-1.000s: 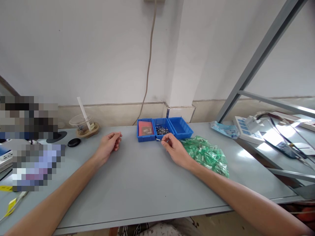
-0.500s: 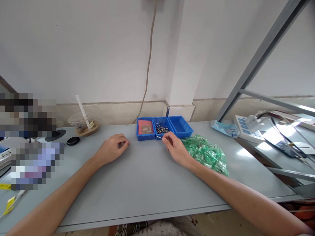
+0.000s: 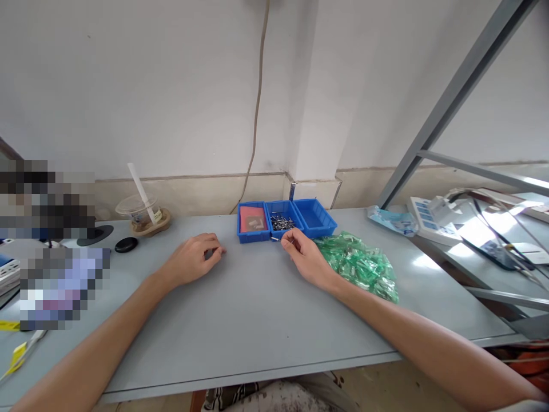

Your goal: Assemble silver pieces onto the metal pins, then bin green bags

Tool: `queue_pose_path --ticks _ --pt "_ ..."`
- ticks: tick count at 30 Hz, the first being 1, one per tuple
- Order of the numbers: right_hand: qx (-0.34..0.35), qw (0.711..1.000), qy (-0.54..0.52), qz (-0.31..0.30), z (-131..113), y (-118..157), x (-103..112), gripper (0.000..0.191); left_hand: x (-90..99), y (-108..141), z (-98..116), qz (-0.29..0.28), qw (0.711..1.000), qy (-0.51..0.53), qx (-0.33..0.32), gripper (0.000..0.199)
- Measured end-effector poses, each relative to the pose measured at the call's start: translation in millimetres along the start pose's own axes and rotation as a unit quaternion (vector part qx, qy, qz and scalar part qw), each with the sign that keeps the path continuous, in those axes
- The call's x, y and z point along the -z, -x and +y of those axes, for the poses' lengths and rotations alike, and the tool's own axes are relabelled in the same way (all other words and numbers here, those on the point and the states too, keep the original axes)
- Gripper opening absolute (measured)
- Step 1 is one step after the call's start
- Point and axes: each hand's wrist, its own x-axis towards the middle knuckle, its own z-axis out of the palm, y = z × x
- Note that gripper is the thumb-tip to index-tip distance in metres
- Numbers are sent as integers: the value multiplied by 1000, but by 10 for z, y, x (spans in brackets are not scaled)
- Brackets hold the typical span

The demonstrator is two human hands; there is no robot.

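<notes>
My right hand (image 3: pixel 306 257) pinches a small thin metal piece (image 3: pixel 275 239) just in front of the middle blue bin (image 3: pixel 282 207), which holds many small metal pieces. To its left, the left blue bin (image 3: pixel 253 237) contains a red sheet or packet (image 3: pixel 247 215) with pale items on it. The right blue bin (image 3: pixel 315 216) looks bare inside. Beside my right wrist lies a heap of green plastic bags (image 3: pixel 364 264). My left hand (image 3: pixel 195 257) rests on the grey table, fingers curled with thumb and forefinger close together; whether anything small is between them cannot be made out.
At the left back stand a plastic cup with a straw (image 3: pixel 143 209) and a black oval object (image 3: pixel 126 245). A blue packet (image 3: pixel 392 221), a white power strip (image 3: pixel 433 223) and a metal frame (image 3: pixel 446 109) are on the right.
The view has shifted slightly. Both hands stay in nearly the same places, and the piece in my right hand now points more level to the left.
</notes>
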Motion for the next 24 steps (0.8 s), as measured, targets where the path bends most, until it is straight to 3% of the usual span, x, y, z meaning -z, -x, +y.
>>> queue_pose_path --ticks 5,11,19,24 --pt "4 1000 9 4 -13 -7 -3 20 -97 -10 33 -42 997 -64 -12 47" --pt "0 1000 16 -2 -17 -6 -4 20 -166 -22 42 -60 991 -113 -34 52" --pt "-1 1000 12 1 -6 5 4 18 -122 -19 -66 -24 996 -85 12 45" --pt "1 1000 13 4 -8 5 2 18 -150 -32 -129 31 998 -37 45 30"
